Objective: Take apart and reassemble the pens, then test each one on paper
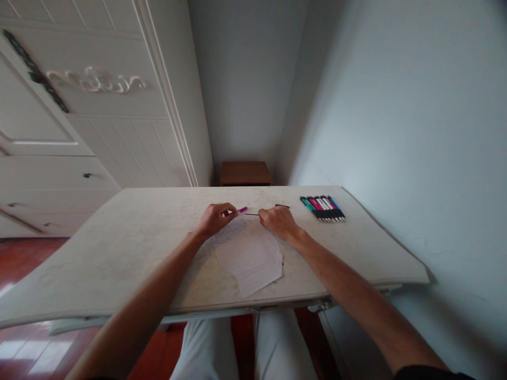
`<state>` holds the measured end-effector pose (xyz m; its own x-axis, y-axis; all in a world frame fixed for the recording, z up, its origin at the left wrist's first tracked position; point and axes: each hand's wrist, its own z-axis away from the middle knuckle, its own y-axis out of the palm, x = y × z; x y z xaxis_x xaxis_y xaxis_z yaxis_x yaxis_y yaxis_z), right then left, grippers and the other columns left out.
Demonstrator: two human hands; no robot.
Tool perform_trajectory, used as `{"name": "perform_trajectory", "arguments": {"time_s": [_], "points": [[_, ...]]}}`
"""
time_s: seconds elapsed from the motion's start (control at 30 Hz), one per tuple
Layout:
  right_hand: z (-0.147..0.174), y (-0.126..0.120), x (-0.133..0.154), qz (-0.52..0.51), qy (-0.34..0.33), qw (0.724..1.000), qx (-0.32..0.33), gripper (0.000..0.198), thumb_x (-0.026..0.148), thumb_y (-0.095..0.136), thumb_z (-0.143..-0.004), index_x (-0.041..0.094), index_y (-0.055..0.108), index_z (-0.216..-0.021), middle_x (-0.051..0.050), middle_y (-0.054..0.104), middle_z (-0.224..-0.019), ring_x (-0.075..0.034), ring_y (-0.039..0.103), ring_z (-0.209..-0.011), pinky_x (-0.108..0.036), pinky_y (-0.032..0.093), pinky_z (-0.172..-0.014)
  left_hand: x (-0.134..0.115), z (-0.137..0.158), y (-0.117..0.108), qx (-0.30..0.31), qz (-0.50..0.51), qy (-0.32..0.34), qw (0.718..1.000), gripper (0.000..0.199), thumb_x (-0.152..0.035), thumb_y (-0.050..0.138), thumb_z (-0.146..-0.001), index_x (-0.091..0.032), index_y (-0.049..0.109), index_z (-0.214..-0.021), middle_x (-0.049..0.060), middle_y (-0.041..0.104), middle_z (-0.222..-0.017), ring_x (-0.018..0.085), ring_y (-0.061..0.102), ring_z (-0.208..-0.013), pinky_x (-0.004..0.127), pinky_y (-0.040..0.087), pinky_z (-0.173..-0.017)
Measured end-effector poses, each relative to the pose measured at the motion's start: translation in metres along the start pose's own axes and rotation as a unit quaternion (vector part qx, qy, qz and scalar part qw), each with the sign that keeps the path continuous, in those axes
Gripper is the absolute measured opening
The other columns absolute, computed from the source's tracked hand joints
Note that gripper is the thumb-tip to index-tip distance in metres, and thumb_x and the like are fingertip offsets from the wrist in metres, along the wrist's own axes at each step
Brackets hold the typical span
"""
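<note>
My left hand (219,217) is closed, thumb and fingers pinched at the near end of a short magenta pen barrel (243,209). From the pinched fingers of my right hand (279,220) a thin dark pen refill (252,214) points left towards my left hand. Its tip is apart from the magenta barrel. Just behind my right hand lies a small black pen part (282,206), partly hidden by the hand. Below both hands, sheets of creased, lined white paper (249,258) lie on the table.
On the right of the white table (138,253), several pens (322,209) with coloured upper halves and black lower halves lie in a slanted row. A wall (396,132) runs along the right. A white cabinet (158,142) stands left, and a brown wooden stand (245,171) behind.
</note>
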<state>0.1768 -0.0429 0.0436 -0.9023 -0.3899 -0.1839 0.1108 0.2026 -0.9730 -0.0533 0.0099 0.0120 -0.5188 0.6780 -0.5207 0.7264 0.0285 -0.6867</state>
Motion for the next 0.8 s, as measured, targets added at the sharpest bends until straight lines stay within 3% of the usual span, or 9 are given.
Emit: {"name": "perform_trajectory", "arguments": {"time_s": [0.27, 0.5, 0.8], "points": [[-0.001, 0.0, -0.001, 0.009, -0.006, 1.0, 0.007, 0.029, 0.013, 0.04, -0.091, 0.013, 0.068, -0.096, -0.015, 0.073, -0.086, -0.024, 0.07, -0.084, -0.03, 0.046, -0.068, -0.007, 0.001, 0.0, 0.015, -0.039, 0.029, 0.999, 0.014, -0.027, 0.058, -0.085, -0.019, 0.07, -0.081, -0.001, 0.07, -0.073, 0.009, 0.058, -0.058, 0.019, 0.044, -0.061], [-0.002, -0.004, 0.002, 0.013, -0.012, 0.999, 0.037, 0.027, 0.015, 0.042, -0.091, 0.013, 0.068, -0.098, -0.016, 0.073, -0.091, -0.025, 0.069, -0.087, -0.031, 0.046, -0.07, -0.018, 0.002, 0.003, 0.022, -0.138, 0.084, 0.987, 0.015, -0.025, 0.055, -0.087, -0.021, 0.069, -0.084, 0.003, 0.072, -0.08, 0.013, 0.062, -0.067, 0.022, 0.044, -0.066], [0.0, -0.005, -0.001, 0.004, 0.006, 1.0, 0.006, 0.031, 0.017, 0.039, -0.093, 0.015, 0.069, -0.095, -0.014, 0.074, -0.09, -0.024, 0.07, -0.083, -0.03, 0.044, -0.068, -0.024, 0.002, 0.005, 0.018, -0.11, 0.043, 0.993, 0.02, -0.028, 0.052, -0.089, -0.022, 0.069, -0.098, 0.003, 0.073, -0.085, 0.013, 0.061, -0.064, 0.023, 0.045, -0.066]]}}
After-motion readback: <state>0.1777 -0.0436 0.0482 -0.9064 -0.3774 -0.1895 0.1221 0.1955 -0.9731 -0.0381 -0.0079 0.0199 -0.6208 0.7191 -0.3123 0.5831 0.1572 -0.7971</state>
